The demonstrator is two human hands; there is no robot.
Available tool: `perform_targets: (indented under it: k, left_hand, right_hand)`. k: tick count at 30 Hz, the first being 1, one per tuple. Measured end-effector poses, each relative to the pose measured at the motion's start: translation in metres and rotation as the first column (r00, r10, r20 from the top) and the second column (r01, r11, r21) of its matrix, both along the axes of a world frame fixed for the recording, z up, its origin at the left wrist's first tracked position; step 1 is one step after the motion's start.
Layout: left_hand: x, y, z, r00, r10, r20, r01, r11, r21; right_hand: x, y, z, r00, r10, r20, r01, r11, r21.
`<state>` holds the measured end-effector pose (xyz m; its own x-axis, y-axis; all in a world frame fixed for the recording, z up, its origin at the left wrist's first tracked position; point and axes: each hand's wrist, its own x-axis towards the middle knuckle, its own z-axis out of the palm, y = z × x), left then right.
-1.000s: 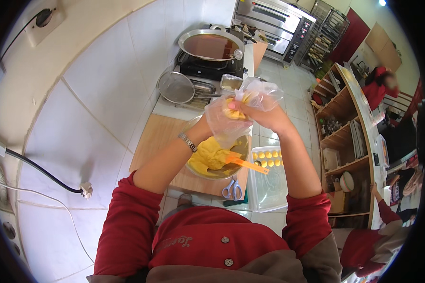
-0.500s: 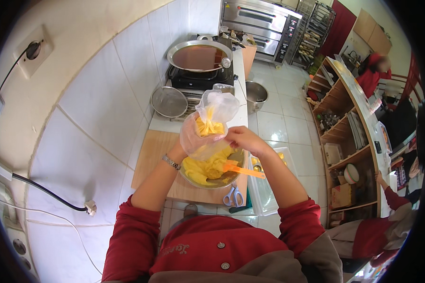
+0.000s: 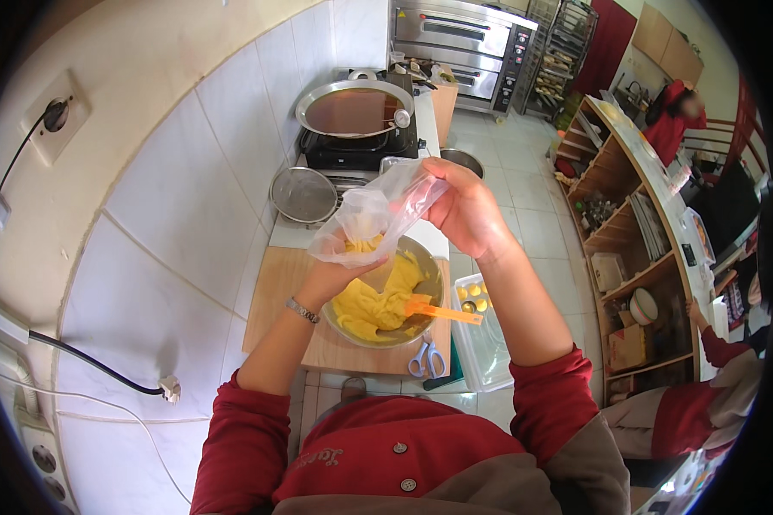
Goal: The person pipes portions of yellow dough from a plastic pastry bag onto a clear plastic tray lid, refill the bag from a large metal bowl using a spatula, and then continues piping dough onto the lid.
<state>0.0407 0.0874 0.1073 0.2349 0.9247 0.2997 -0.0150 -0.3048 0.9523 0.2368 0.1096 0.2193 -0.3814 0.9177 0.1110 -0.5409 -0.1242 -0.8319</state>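
Note:
A clear plastic piping bag [image 3: 376, 211] with yellow dough in its lower part is held up over a metal bowl [image 3: 436, 290]. My left hand [image 3: 342, 276] is closed round the filled part from below. My right hand [image 3: 468, 206] grips the bag's loose upper edge at the right, with the plastic stretched between thumb and fingers. In the bowl lies soft yellow dough [image 3: 374, 300]. An orange spatula [image 3: 447, 312] rests in it, handle over the right rim. The bowl stands on a wooden board [image 3: 275, 300].
Blue-handled scissors [image 3: 427, 358] lie by the board's front right. A clear plastic tray [image 3: 487, 352] with yellow pieces is to the right. Beyond the board are a sieve [image 3: 304, 195] and a wide pan of brown liquid [image 3: 356, 112] on a stove. Shelves [image 3: 631, 257] and two people stand farther right.
My right hand has risen from beside the bag to its upper edge, drawing the plastic up and right. My left hand has lowered and tilted the bag, whose gathered top has loosened.

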Motion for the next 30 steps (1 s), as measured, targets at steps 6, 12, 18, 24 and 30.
perform_targets:
  k: [6,12,18,24,30]
  left_hand:
    - [0.007,-0.008,0.018,0.998,0.064,-0.009,-0.065,0.997,-0.038]
    - [0.009,-0.011,0.029,0.962,0.084,-0.259,-0.047,0.988,0.147]
    - [-0.002,-0.005,0.012,0.885,0.226,-0.407,-0.040,0.908,0.417]
    - [-0.002,-0.002,0.009,0.858,0.126,-0.499,0.027,0.957,0.289]
    - [-0.008,-0.003,-0.001,0.951,-0.021,-0.308,0.029,0.999,0.021]
  right_hand:
    - [0.025,0.012,-0.029,0.992,0.087,-0.086,-0.067,0.973,0.220]
    - [-0.006,-0.003,-0.070,0.828,-0.007,0.561,-0.179,0.945,0.275]
    - [-0.009,0.006,-0.086,0.864,-0.061,0.501,-0.104,0.950,0.294]
    - [-0.020,0.000,-0.086,0.840,-0.131,0.527,-0.152,0.875,0.459]
    - [-0.026,-0.011,-0.077,0.849,-0.112,0.517,0.032,0.986,0.162]
